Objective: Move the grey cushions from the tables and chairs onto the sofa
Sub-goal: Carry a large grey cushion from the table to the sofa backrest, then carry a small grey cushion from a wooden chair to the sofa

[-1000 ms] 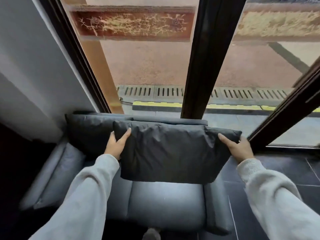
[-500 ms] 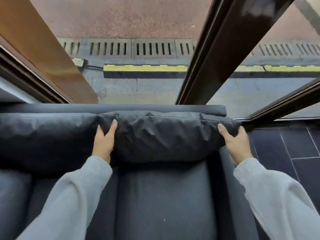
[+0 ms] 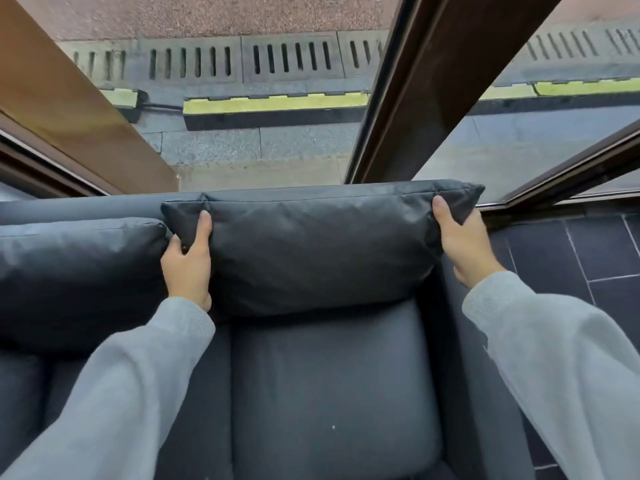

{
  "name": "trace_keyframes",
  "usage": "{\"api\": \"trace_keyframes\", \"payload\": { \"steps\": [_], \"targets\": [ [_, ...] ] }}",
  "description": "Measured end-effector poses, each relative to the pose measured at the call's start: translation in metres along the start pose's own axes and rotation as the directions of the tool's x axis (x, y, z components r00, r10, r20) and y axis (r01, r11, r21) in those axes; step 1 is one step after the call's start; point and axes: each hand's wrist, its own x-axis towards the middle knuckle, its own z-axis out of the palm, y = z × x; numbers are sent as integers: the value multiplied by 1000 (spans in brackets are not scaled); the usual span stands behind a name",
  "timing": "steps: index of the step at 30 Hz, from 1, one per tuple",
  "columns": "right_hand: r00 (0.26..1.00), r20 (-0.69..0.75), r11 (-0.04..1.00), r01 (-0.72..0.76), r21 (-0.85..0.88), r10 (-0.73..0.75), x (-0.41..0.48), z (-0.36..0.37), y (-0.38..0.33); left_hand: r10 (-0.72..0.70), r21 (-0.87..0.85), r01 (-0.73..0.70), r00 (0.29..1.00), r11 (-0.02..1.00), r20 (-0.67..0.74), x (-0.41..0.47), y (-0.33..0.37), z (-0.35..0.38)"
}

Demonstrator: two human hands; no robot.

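Observation:
A dark grey cushion (image 3: 318,247) stands upright against the backrest at the right end of the grey sofa (image 3: 329,393). My left hand (image 3: 189,263) grips its left edge with the thumb on the front. At the cushion's upper right corner my right hand (image 3: 462,239) holds on the same way. A second grey cushion (image 3: 79,271) leans against the backrest to the left, touching the first one.
Directly behind the sofa rises a glass wall with dark metal frames (image 3: 408,91) and a brown post (image 3: 69,109). Dark floor tiles (image 3: 595,251) lie to the right of the sofa's armrest (image 3: 467,375).
The cushion went from held in the air above the seat to pressed against the backrest, and it now sits higher and more upright. The camera has moved closer and tilted down.

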Motion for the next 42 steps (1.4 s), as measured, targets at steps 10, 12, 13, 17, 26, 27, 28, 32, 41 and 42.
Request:
{"api": "trace_keyframes", "payload": {
  "steps": [10, 12, 13, 17, 26, 27, 28, 32, 41, 42],
  "targets": [
    [982, 159, 678, 51, -733, 99, -138, -81, -15, -185, 834, -400, 850, 379, 493, -152, 14, 58],
    [985, 167, 599, 109, -794, 42, -166, -119, -33, -112, 728, -683, 720, 63, 685, -203, 29, 78],
    [988, 155, 560, 117, -820, 20, -181, -144, -43, -76, 655, -754, 657, -57, 750, -233, 38, 88],
    [997, 53, 475, 77, -876, -64, -254, -263, -80, 31, 441, -860, 449, -257, 893, -364, 68, 126],
    [925, -380, 570, -304, -764, -16, -502, -595, -37, 10, 60, -928, 61, -368, 998, -743, 12, 154],
    [899, -437, 577, -362, -732, 11, -535, -629, -23, -8, 17, -931, 21, -363, 1000, -786, -2, 154],
    [872, -489, 577, -419, -701, 39, -567, -661, -7, -36, -34, -929, -23, -368, 999, -828, -17, 155],
    [733, -656, 609, -607, -511, 179, -682, -766, 55, -133, -243, -889, -207, -387, 969, -983, -79, 152],
    [434, -789, 580, -805, -123, 435, -851, -894, 191, -371, -560, -758, -440, -334, 818, -1214, -241, 147],
    [418, -784, 569, -816, -103, 458, -861, -903, 207, -401, -580, -745, -446, -330, 800, -1231, -261, 150]
  ]
}}
